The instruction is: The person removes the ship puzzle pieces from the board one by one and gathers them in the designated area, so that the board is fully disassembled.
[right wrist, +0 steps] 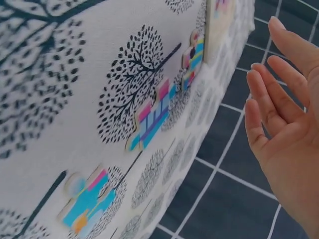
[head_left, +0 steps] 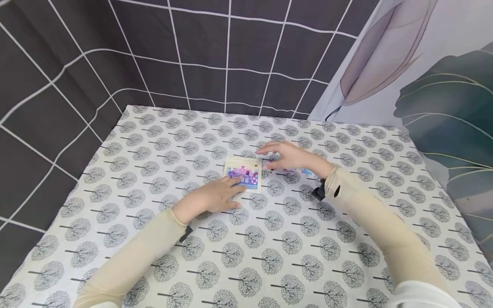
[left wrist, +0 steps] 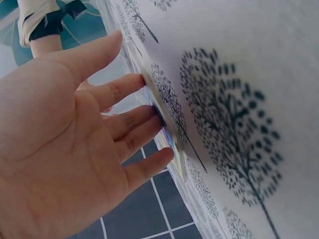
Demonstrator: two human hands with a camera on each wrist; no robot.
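A small cream puzzle board (head_left: 244, 173) with a purple and blue picture lies mid-table. My left hand (head_left: 215, 194) rests flat at its near edge, fingertips touching the picture; the left wrist view shows straight fingers (left wrist: 130, 130) against the board's edge (left wrist: 164, 122). My right hand (head_left: 289, 156) hovers open just right of the board, above loose puzzle pieces (head_left: 307, 172). In the right wrist view the palm (right wrist: 289, 129) is spread and holds nothing, with three coloured pieces (right wrist: 152, 119) (right wrist: 87, 201) (right wrist: 193, 56) lying on the cloth.
The table (head_left: 246, 256) wears a white cloth printed with grey trees. A dark checked curtain (head_left: 173, 51) closes the back and left. A leaf-patterned sheet (head_left: 431, 72) hangs at the right.
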